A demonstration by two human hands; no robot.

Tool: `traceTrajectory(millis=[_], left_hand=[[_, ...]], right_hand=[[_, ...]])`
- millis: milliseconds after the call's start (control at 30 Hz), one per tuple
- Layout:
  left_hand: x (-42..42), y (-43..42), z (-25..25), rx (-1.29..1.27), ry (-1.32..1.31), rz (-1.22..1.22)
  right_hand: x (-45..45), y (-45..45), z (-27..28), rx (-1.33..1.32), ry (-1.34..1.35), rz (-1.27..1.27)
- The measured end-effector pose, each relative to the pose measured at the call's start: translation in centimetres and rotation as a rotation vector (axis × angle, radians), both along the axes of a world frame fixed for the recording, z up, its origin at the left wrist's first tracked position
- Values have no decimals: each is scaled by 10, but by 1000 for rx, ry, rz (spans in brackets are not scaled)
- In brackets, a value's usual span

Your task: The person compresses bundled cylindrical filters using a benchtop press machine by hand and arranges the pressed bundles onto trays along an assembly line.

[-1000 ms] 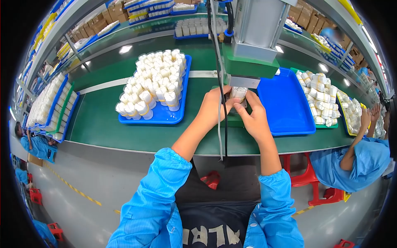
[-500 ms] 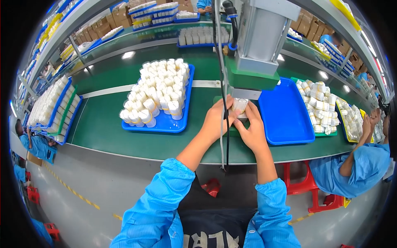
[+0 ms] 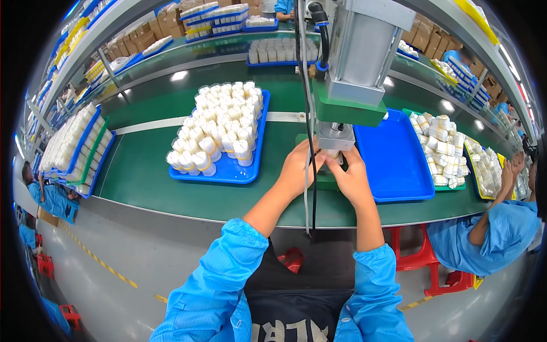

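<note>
Under the metal block of the press [image 3: 336,137], a white wrapped piece [image 3: 332,153] shows only in part between my hands. My left hand [image 3: 299,166] holds its left side, with the fingers behind it and the thumb in front. On the right side my right hand [image 3: 350,174] closes on the same piece. A grey and a black cable [image 3: 309,188] hang in front of my left hand. To the left, a blue tray [image 3: 228,174] holds several upright white rolls [image 3: 225,122]. Beside my right hand lies another blue tray [image 3: 393,157].
A green tray [image 3: 450,187] of wrapped white pieces stands at the right, with a yellow tray [image 3: 484,196] beyond it. At the far right a co-worker [image 3: 490,233] sits by a red stool [image 3: 413,251]. Stacked trays [image 3: 74,151] stand at the left.
The press's metal block has come down over the piece, which is now mostly hidden. My hands stay around it. The camera view has shifted slightly.
</note>
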State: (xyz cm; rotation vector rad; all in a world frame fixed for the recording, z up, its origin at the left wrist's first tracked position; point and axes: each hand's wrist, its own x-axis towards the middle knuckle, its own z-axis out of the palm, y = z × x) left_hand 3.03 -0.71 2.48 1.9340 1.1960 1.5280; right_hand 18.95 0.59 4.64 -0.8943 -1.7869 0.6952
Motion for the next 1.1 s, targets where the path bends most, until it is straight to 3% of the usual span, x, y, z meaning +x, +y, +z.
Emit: traceTrajectory(millis=[400,533,600,733,833,933,1100], left_hand=[[6,0,-8,-28,-154,31],[5,-1,-7,-42,-93,41],[4,-12,2,9,-77,92],[-25,-44,19,326,169,520],[-49,-62,20,231,309,895],[-68,-60,6,100,376,964],[-78,-58,-3,-20,262,815]], right_hand=[[-3,2,-5,51,-6,-111],[-6,1,-7,24,32,-115],[-5,0,-5,23,39,-99],[-4,0,-4,40,36,-92],[-4,2,-8,8,63,-90],[-3,2,-8,-45,12,-91],[-5,2,-12,-8,18,-151]])
